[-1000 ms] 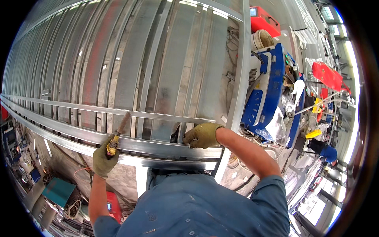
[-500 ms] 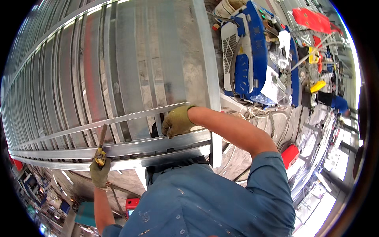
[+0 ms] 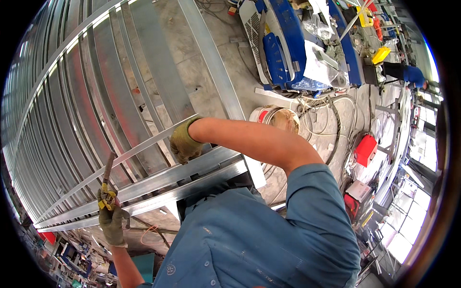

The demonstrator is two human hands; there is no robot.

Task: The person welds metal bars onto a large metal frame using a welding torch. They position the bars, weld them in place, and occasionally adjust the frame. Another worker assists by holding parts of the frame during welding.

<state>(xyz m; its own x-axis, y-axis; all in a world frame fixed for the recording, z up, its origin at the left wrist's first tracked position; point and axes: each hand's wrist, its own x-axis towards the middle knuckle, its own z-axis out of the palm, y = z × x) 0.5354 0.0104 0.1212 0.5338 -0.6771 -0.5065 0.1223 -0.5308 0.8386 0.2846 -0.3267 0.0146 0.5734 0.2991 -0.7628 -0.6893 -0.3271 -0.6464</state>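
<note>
My gloved left hand (image 3: 113, 222) is closed around a yellow-and-black tool (image 3: 107, 198) at the near side of a metal frame. A narrow brownish-grey part of the tool points up over the frame, and its exact kind is unclear. A thin metal strip (image 3: 129, 153) slants across the slats, its right end by my other wrist. My gloved right hand (image 3: 185, 143) is at that end, above the near metal rail (image 3: 201, 162). Its fingers curl downward; the glove hides what they grip, if anything.
Many grey metal slats (image 3: 158, 53) fill the left side. A crosswise end bar (image 3: 216, 67) bounds the frame at right. Beyond it are a stained bucket (image 3: 285, 120), loose cables (image 3: 331, 125), a blue machine (image 3: 276, 57) and a red box (image 3: 366, 150). A person in blue (image 3: 412, 74) is far right.
The view has turned and shifted, so the frame now slants and the bucket appears beside its end bar. Both hands appear farther left; my left hand still grips the yellow-and-black tool.
</note>
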